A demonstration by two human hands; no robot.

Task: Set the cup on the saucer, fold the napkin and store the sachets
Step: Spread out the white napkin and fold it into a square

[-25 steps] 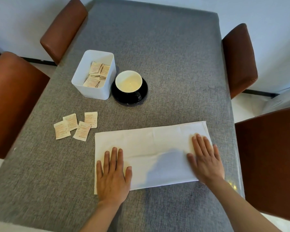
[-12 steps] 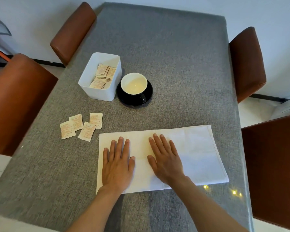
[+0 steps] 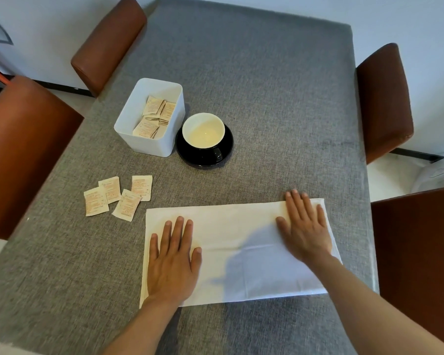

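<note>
Two flat hands, left hand, right hand, pressing napkin

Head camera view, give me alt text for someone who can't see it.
Two bare hands, left hand and right hand, press flat on a white cloth napkin on a grey table; beyond, four loose paper sachets, a white plastic box, and a white cup on a black saucer.

We see reddish print on the loose sachets and on the sachets in the box, but it is too small to read.
</note>
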